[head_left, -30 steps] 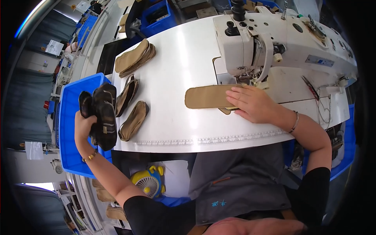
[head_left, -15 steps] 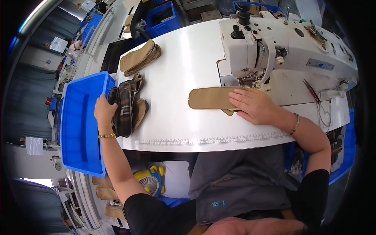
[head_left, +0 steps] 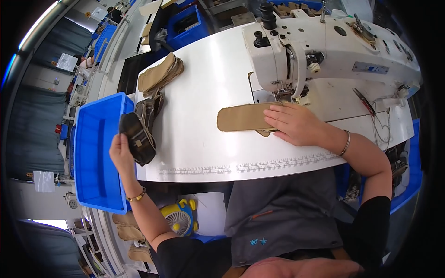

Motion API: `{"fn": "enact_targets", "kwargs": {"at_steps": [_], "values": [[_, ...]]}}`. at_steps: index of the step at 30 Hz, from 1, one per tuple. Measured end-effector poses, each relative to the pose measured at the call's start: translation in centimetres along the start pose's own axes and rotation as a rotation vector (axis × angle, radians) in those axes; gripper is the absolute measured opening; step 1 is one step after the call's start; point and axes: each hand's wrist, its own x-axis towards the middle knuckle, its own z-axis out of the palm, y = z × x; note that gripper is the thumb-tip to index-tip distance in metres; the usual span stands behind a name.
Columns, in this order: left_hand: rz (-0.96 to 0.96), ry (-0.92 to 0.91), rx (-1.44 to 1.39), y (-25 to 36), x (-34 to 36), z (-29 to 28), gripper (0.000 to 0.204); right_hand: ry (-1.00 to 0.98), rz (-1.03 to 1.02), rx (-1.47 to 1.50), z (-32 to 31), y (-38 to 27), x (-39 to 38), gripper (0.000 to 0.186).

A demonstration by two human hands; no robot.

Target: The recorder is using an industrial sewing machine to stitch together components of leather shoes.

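My left hand [head_left: 122,152] pinches the outer edge of a dark plaid fabric piece [head_left: 139,141], which looks like a shoe upper, at the table's left edge. The piece is tilted up, partly covering a small pile of similar dark and tan pieces [head_left: 155,104] behind it. My right hand [head_left: 294,123] lies flat, fingers stretched, on the right end of a tan sole-shaped piece [head_left: 241,117]. That piece lies just before the needle area of the white sewing machine [head_left: 278,74]. Part of another tan piece [head_left: 263,133] peeks out beneath it.
A stack of tan sole-shaped pieces [head_left: 160,74] sits at the table's far left. A blue bin [head_left: 99,204] stands against the left edge. Red-handled snips [head_left: 366,102] lie right of the machine, and a ruler strip [head_left: 232,167] runs along the front edge. A yellow-blue fan [head_left: 180,217] is below.
My left hand has drawn the dark plaid piece up from the pile and toward me, turning it. My right hand stays on the tan piece. The whole view has shifted slightly.
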Motion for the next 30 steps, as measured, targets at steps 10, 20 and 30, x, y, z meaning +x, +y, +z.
{"fn": "enact_targets", "kwargs": {"at_steps": [10, 20, 30], "values": [[-0.245, -0.252, -1.209, 10.3, -5.3, 7.6, 0.035, 0.089, -0.054, -0.089, -0.4, -0.2, 0.2, 0.041], [-0.532, -0.33, -2.114, 13.2, -13.5, 19.1, 0.04, -0.303, 0.354, 1.323, -3.1, -2.9, 0.2, 0.042], [-0.829, -0.83, -1.098, 13.7, -16.7, 16.8, 0.073, -0.307, 0.484, 2.025, -3.0, -1.7, -0.6, 0.024]]}}
